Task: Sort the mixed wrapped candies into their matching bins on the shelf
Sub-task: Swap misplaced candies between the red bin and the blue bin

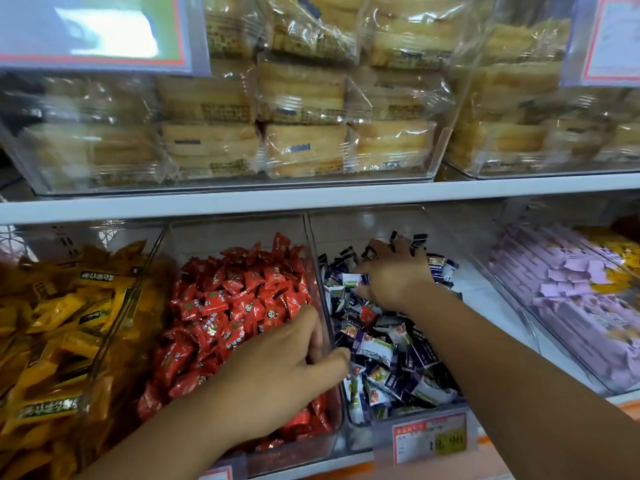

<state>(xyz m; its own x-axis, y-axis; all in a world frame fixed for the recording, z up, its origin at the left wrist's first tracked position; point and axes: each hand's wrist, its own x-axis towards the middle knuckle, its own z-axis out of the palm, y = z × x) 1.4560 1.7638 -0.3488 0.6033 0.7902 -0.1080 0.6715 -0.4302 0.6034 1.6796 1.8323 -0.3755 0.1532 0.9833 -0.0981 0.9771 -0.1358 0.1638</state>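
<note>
A shopworker's two bare hands work along a store shelf (242,204) of clear bins. At far left lie yellow candies (69,306), each wrapper crossed by a dark band of pale characters too blurred to read. Next, the left hand (277,372) rests on the heaped red candies (235,292), its fingers (311,329) curled down into the pile and its thumb hooked over the clear divider (320,289). Whether those fingers hold a sweet cannot be told. The hand sits where a sorted red candy would likely be dropped. The red wrappers carry a round green-and-white emblem, with no legible name.

Across the divider, the mixed bin (363,223) holds blue-and-white candies (408,362), with a few stray red ones (367,312) scattered among them, probably the pieces left to sort. The right hand (394,275) reaches deep towards the back, its fingers (377,249) bent over the wrappers. Any pinch is hidden beneath the hand. A price tag (429,439) clipped to this bin's front has a red header and a yellow panel that seems to read "8.90", perhaps with a faint 1 before it.

At far right sit pale purple packets (568,289), their printing unreadable
</note>
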